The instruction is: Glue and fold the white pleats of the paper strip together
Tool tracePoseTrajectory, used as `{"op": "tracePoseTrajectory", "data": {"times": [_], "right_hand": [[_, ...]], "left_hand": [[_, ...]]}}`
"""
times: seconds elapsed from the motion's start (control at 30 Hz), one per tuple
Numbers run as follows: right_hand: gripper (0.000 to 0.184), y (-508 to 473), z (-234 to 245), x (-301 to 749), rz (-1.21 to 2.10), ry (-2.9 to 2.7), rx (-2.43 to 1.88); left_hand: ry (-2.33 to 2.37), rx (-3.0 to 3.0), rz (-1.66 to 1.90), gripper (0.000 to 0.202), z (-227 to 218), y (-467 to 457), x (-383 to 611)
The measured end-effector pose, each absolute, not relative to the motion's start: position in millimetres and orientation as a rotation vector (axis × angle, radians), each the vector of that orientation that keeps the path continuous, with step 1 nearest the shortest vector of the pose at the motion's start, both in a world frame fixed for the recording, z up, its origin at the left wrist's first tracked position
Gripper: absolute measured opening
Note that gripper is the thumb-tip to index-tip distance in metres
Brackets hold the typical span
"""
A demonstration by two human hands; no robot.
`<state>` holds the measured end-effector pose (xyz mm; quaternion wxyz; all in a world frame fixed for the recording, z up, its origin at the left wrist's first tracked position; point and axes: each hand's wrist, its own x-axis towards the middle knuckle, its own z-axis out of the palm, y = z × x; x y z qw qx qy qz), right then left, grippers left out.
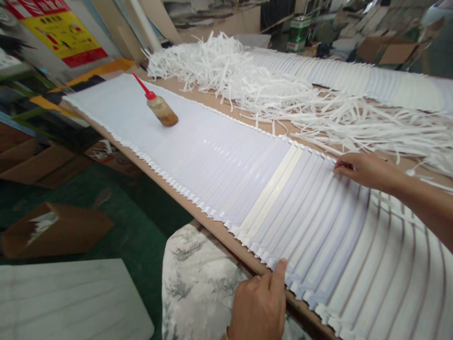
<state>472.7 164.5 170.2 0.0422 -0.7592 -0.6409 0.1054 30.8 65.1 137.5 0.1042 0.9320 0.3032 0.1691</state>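
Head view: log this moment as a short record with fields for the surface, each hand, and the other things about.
surface: long wooden table covered by a row of overlapping white sheets
left hand: left hand at the near table edge, thumb pressing on the sheet ends
right hand: right hand at the far edge of the sheets, fingertips pinching a strip end
bottle: glue bottle with red nozzle, lying on the sheets, apart from both hands
far side: heap of white paper strips
floor: cardboard boxes

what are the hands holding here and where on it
The right hand pinches a white strip at its far end; the left hand presses the near end at the table edge.
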Motion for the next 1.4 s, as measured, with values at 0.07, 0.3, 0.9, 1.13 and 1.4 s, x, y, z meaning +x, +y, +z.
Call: {"op": "tracePoseTrajectory", "data": {"times": [0.07,0.3,0.9,1.13,1.4], "right_hand": [[0.025,165,167,474,0.321,-1.953,-2.321],[0.023,171,161,470,0.323,-1.925,-2.338],[0.019,181,158,468,0.339,-1.882,-2.409],[0.025,160,180,492,0.017,-1.717,-2.481],[0.037,110,183,512,-0.012,-1.653,-2.501]], "left_hand": [[0.895,2.757,0.522,0.055,137,66,31],[0.889,2.774,0.586,0.055,135,69,31],[0.884,2.778,0.545,0.056,120,66,25],[0.873,2.667,0.626,0.054,126,68,29],[0.815,2.231,0.749,0.047,114,57,15]]}}
